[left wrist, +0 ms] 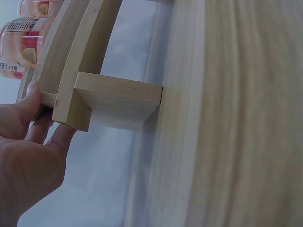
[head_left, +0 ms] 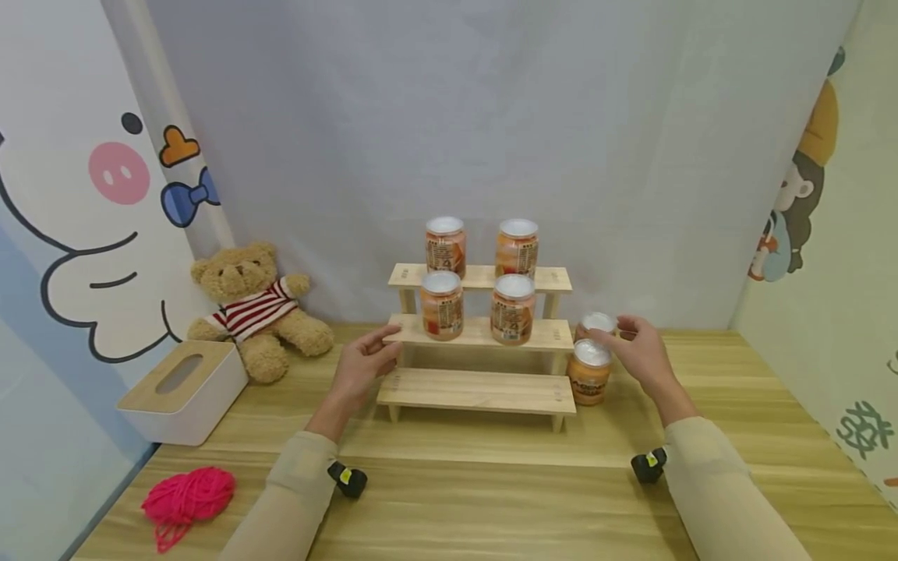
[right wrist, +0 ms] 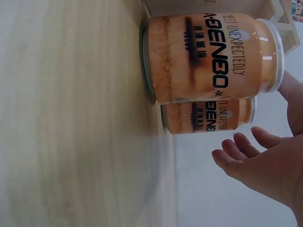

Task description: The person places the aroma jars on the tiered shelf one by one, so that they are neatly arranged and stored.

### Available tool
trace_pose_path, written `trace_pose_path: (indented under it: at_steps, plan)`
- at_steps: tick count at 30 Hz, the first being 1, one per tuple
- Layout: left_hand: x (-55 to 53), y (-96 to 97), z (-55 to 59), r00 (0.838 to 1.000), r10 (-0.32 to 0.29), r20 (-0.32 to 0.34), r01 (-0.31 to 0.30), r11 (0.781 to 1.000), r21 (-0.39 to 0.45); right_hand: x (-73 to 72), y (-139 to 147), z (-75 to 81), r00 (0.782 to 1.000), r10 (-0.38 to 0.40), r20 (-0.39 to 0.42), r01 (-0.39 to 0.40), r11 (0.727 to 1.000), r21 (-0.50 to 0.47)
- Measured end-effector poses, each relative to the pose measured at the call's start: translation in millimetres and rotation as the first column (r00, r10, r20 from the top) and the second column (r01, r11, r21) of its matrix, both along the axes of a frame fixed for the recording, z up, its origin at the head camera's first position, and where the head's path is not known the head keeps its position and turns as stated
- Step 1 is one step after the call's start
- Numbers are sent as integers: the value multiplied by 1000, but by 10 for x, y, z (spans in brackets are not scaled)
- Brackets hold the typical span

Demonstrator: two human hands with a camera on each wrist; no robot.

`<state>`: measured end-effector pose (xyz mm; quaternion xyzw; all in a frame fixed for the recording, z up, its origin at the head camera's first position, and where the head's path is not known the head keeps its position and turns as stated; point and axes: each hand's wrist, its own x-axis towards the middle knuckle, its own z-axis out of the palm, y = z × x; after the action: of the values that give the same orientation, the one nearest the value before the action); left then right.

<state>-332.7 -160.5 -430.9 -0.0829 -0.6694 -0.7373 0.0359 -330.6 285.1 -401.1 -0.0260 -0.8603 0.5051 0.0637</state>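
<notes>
A three-tier wooden display stand (head_left: 477, 389) stands on the table. My left hand (head_left: 361, 362) grips the left end of its middle tier, and the left wrist view shows thumb and fingers (left wrist: 61, 135) around the board's end. Two clear jars with silver lids and orange contents stand on the top tier, and two more jars (head_left: 442, 308) on the middle tier. To the right of the stand, a front orange can (head_left: 589, 382) and a rear orange can (right wrist: 203, 117) stand upright on the table. My right hand (head_left: 638, 354) is beside their lids, fingers loosely spread, thumb at the front can's lid.
A teddy bear (head_left: 259, 304) in a striped shirt sits at the back left, behind a white tissue box (head_left: 203, 405) with a wooden lid. Pink yarn (head_left: 188, 499) lies at the front left. A grey curtain (head_left: 477, 117) hangs behind the stand.
</notes>
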Motion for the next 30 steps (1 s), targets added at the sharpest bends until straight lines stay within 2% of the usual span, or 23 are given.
trace_pose_path:
  at_steps: [9,17,20,24,30]
  plan:
    - [10,-6,15,1000,-11,-2,11,1000,6,-107,-70,65,999,31,37,-31,999,11]
    - [28,-10,26,1000,-24,3,24,1000,0,-169,-63,124,995,42,93,-52,993,104]
    - [27,-9,27,1000,-25,6,25,1000,-3,-189,-33,140,993,54,107,-65,993,102]
    - [21,-9,27,1000,-25,0,25,1000,6,-213,12,131,994,58,88,-64,996,68]
    - [27,-14,28,1000,-28,-8,28,1000,7,-264,101,49,996,80,46,-85,991,104]
